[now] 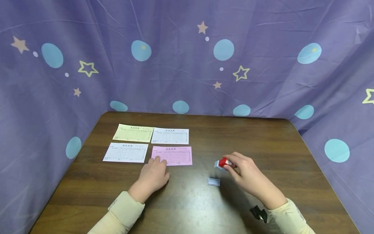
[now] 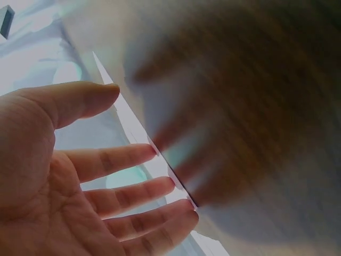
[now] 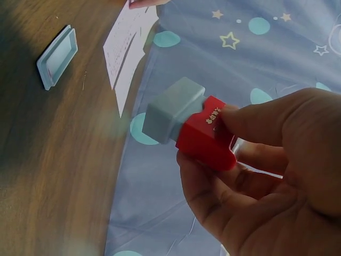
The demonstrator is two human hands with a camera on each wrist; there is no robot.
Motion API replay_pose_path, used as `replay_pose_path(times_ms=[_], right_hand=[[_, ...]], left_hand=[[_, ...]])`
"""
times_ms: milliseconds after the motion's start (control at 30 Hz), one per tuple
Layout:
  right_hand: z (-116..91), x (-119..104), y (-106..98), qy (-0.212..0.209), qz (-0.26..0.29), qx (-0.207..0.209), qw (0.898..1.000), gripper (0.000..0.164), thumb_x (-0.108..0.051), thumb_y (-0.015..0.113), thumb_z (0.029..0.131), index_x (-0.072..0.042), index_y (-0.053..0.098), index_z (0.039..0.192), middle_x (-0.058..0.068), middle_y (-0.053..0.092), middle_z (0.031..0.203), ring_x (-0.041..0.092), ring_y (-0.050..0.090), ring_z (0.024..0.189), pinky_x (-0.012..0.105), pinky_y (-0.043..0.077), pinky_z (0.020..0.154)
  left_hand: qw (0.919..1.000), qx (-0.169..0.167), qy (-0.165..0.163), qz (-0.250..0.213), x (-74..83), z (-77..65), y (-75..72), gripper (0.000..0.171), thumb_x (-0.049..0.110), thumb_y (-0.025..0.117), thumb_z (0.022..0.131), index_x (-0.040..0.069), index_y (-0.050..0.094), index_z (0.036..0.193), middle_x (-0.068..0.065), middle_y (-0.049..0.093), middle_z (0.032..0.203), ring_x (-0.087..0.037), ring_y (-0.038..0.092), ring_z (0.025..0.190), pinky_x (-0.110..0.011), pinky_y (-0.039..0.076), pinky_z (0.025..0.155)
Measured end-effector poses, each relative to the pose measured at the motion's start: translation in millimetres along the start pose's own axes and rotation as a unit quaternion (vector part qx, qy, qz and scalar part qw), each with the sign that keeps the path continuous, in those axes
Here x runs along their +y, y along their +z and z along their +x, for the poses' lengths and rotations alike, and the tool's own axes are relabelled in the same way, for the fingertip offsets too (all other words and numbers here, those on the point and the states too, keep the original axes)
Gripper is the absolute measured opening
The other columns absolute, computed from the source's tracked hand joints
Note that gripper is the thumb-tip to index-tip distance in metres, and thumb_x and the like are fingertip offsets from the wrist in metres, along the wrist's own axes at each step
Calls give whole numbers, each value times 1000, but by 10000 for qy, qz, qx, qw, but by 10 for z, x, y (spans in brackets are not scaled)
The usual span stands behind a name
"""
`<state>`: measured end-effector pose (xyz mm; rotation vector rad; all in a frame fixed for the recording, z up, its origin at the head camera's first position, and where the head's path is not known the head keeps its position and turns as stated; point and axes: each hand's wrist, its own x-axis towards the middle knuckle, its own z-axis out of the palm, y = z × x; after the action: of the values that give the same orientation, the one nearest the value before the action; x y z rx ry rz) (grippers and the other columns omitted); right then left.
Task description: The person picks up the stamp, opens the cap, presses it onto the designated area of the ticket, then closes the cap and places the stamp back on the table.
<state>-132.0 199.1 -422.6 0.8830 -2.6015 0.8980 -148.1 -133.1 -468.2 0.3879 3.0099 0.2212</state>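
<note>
Red stamp point(image 1: 224, 162)—right of centre, head view, pinched in right grip point(image 1: 248, 172); blue cap point(image 1: 214, 182) below it on desk point(image 1: 263, 139); left grip point(image 1: 152, 176), loosely spread, touching pink slip point(image 1: 178, 156)—step seemingly readying an impression, next move probably calling for level, steady placement.

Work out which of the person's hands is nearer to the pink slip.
Left. The left hand touches the pink slip at its near-left corner; the right hand is apart, to the slip's right, holding a red stamp.
</note>
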Motion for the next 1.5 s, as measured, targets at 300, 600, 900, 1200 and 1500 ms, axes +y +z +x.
replay_pose_path(times_ms=[300,600,900,1200,1500], right_hand=[[6,24,19,-265,33,159,9995,23,0,80,86,-1,72,108,-4,66,95,6,60,78,28,54,67],[12,37,26,-262,52,166,9995,23,2,82,83,1,73,104,-3,66,92,6,60,77,29,54,66],[13,71,52,-205,39,89,9997,21,0,82,83,-2,74,103,-5,67,92,6,60,77,29,53,66],[17,76,57,-124,37,40,9999,21,1,82,83,-3,74,102,-5,67,92,6,59,77,32,54,65],[-3,98,68,-160,-30,53,9999,21,1,82,83,-2,74,101,-5,67,91,6,60,77,29,54,67]], left_hand=[[9998,-163,144,-23,132,-50,-23,35,27,77,87,-3,67,102,-17,57,94,-36,56,88,-52,49,70],[9995,-109,310,12,228,-76,-18,37,27,79,84,-3,66,102,-17,57,95,-37,57,89,-53,49,72],[9990,-56,428,-62,322,-102,19,37,27,80,83,-3,66,101,-17,56,94,-37,56,89,-53,48,71],[9984,-50,555,64,428,-114,24,43,27,79,83,-5,66,109,-19,58,102,-37,57,94,-53,49,73],[9978,12,657,41,495,-126,35,45,26,79,82,-6,65,110,-21,56,104,-36,55,91,-51,49,70]])
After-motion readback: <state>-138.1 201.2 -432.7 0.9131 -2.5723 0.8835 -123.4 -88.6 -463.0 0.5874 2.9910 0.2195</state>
